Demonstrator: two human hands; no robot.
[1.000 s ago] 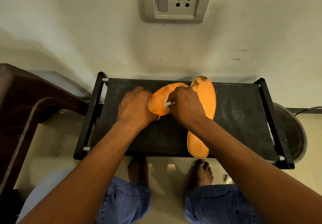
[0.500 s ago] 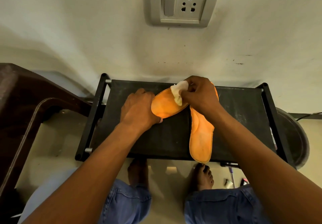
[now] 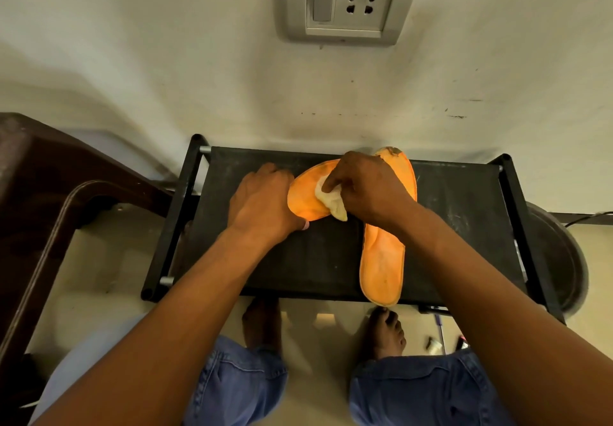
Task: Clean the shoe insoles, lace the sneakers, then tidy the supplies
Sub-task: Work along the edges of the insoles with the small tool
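Observation:
Two orange insoles lie on a black rack top (image 3: 464, 213). The left insole (image 3: 303, 196) lies slanted, its far end under my right hand. The right insole (image 3: 383, 259) runs front to back, its dirty toe end (image 3: 393, 153) near the wall. My left hand (image 3: 262, 203) grips the left insole's near end and holds it down. My right hand (image 3: 365, 186) pinches a crumpled whitish cloth (image 3: 331, 198) and presses it onto the left insole.
A dark brown chair (image 3: 49, 193) stands at the left of the rack. A round dark metal vessel (image 3: 560, 259) sits on the floor at the right. Small items (image 3: 438, 342) lie on the floor by my bare feet. A wall socket (image 3: 348, 1) is above.
My right hand has drawn the cloth back from the insole's far tip toward its middle, and more of the cloth now shows below my fingers. My left hand has stayed put.

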